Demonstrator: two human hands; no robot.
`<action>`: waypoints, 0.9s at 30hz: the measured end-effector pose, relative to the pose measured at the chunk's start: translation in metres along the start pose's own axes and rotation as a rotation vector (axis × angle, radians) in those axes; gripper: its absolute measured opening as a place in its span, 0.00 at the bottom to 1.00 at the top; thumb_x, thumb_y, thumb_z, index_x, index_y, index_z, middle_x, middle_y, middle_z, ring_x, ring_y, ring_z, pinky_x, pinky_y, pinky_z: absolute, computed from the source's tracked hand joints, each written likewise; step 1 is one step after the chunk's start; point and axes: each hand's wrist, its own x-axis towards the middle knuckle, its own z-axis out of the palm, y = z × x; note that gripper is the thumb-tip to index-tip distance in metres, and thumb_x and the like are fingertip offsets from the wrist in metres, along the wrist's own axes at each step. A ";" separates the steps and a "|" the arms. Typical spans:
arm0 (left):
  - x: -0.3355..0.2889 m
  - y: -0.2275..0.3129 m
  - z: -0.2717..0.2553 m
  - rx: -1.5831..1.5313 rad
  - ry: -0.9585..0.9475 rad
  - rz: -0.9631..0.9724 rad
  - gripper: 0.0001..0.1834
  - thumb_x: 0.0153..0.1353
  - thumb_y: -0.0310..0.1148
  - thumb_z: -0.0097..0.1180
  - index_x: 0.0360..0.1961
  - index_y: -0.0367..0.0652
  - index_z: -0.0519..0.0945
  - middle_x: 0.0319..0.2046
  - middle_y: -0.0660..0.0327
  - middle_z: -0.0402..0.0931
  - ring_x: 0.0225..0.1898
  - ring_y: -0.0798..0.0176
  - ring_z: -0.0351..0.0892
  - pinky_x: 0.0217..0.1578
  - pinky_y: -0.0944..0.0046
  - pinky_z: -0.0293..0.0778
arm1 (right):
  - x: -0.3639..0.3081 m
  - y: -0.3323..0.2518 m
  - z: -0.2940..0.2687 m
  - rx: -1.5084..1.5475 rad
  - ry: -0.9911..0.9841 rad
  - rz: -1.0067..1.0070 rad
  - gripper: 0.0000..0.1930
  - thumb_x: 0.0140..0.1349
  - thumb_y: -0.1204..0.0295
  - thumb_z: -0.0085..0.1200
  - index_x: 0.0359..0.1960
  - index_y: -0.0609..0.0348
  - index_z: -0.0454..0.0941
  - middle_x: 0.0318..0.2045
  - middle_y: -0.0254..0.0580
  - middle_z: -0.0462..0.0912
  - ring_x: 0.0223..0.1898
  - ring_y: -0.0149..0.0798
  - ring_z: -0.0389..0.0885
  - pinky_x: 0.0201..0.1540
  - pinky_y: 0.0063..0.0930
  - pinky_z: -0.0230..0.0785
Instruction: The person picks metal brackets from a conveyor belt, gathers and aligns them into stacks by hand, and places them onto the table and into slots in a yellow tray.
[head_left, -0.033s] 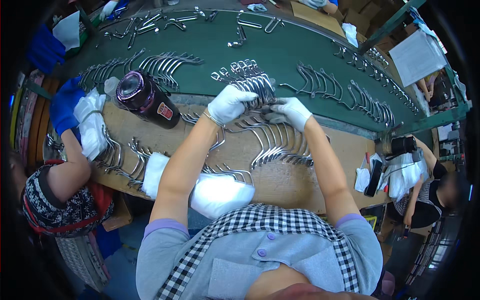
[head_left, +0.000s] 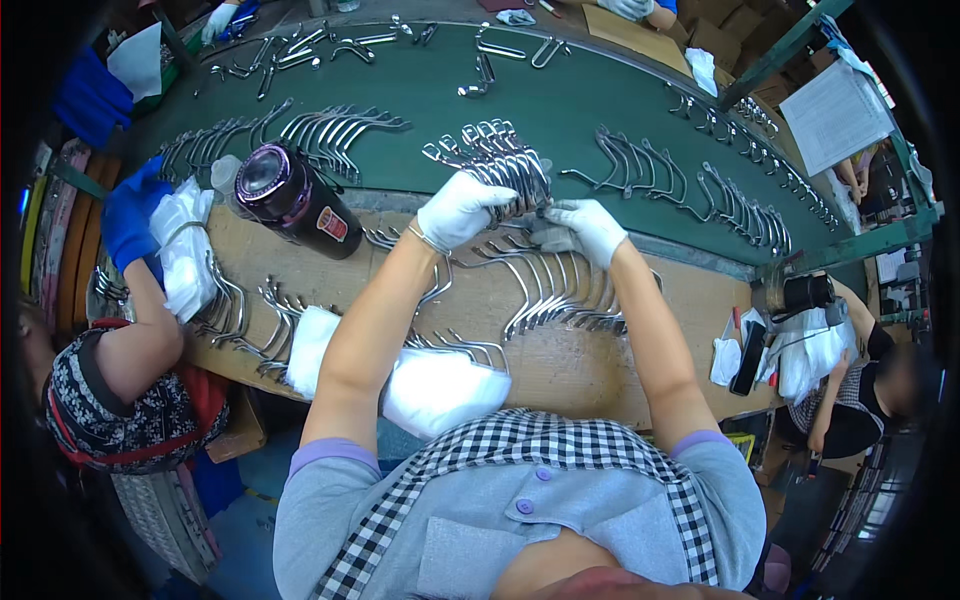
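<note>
A bundle of shiny curved ring wrenches (head_left: 505,160) stands fanned out over the bench's far edge, ring ends up. Wrapped round its lower left side is my left hand (head_left: 458,210), in a white glove. My right hand (head_left: 585,228), its glove greyed at the fingers, has closed fingers at the bundle's lower right end; its fingertips are partly hidden. Just below the hands, a row of curved wrenches (head_left: 545,290) lies on the brown bench top (head_left: 570,375). More wrenches (head_left: 455,345) lie by my left forearm, next to a white cloth-like bundle (head_left: 445,390).
A dark flask (head_left: 300,205) stands left of my hands. Beyond runs a green belt (head_left: 420,95) with wrench rows (head_left: 640,170) and loose wrenches. A phone (head_left: 748,358) and white plastic bags (head_left: 800,350) lie right. Co-workers sit at left (head_left: 120,400) and right (head_left: 850,400).
The fingers of my right hand have shifted slightly at the bundle's lower end. My left hand keeps its hold on the wrenches.
</note>
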 end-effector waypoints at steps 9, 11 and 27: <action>-0.004 0.003 0.025 0.346 0.072 -0.046 0.20 0.54 0.23 0.55 0.50 0.36 0.74 0.43 0.63 0.77 0.45 0.71 0.74 0.48 0.69 0.71 | -0.004 0.021 0.037 0.771 -0.401 0.115 0.48 0.47 0.30 0.46 0.56 0.63 0.68 0.51 0.56 0.75 0.55 0.50 0.73 0.54 0.40 0.68; -0.005 0.005 0.039 0.359 0.080 -0.098 0.20 0.54 0.24 0.55 0.50 0.37 0.74 0.43 0.63 0.77 0.44 0.71 0.74 0.48 0.69 0.71 | -0.004 0.018 0.046 0.889 -0.479 0.094 0.38 0.59 0.41 0.43 0.59 0.65 0.65 0.56 0.59 0.70 0.59 0.54 0.68 0.60 0.46 0.61; -0.009 0.006 0.057 0.653 0.100 -0.267 0.17 0.62 0.34 0.52 0.51 0.39 0.74 0.45 0.64 0.75 0.44 0.71 0.72 0.47 0.69 0.69 | 0.001 0.030 0.028 1.476 -0.518 0.185 0.24 0.70 0.64 0.26 0.58 0.73 0.60 0.57 0.68 0.63 0.58 0.68 0.64 0.62 0.63 0.56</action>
